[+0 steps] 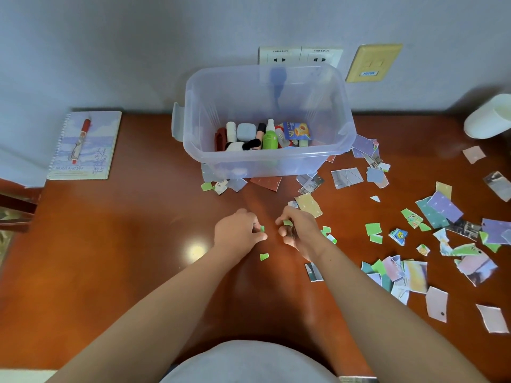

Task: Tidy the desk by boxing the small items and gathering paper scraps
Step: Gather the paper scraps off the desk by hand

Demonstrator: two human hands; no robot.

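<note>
The paper scraps (414, 272) look feather-light, thin and limp. They lie flat on a glossy counter (110, 244), so a pinch from straight above will likely slip. A nail under a lifted torn edge, or sliding several into a heap first, should serve better. A quick sweep may send them fluttering.

At upper centre of the frame, above both hands, the clear box (193, 128) already holds the small items (269, 138). Below it, at centre frame, the left hand (237, 230) has its fingers curled, with thumb and fingertips pinching a small green scrap (261, 228). Just below that, a loose green piece (264, 256) lies on the counter, near both hands and touching neither. Just to the right, the right hand (298, 230) is likewise curled, nipping another green bit (287, 223) at its fingertips. I cannot tell whether more is bunched in its palm. The main scatter spreads from there to the lower right corner, nearer the right hand and well apart from the left.
</note>
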